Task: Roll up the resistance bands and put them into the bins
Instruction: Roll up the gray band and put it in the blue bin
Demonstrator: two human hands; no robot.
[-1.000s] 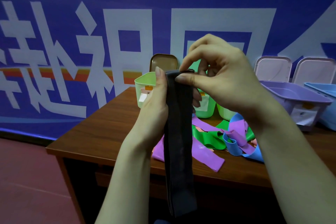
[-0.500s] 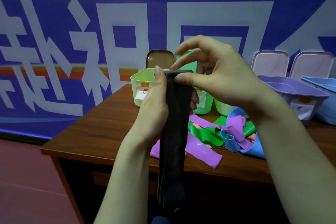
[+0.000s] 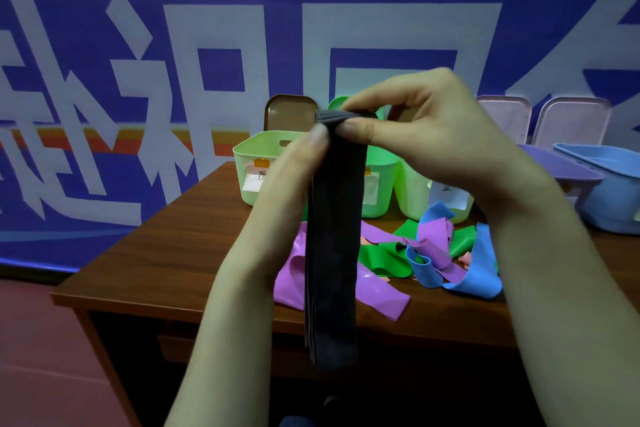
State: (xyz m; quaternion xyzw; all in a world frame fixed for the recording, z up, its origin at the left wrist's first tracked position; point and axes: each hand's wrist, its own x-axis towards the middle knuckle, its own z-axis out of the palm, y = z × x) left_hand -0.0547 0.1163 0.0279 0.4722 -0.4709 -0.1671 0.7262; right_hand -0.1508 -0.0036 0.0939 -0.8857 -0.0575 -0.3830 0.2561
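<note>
A black band (image 3: 332, 253) hangs straight down in front of the desk (image 3: 180, 253), its top end folded over and pinched between the left hand (image 3: 294, 177) and the right hand (image 3: 426, 135). Behind it, purple, green and blue bands (image 3: 429, 253) lie tangled on the desk, with green bins (image 3: 256, 163) at the far side and purple and blue bins (image 3: 595, 177) to the right.

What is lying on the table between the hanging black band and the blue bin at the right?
In the head view, loose purple, green and blue bands lie tangled between the black band and the blue bin.
</note>
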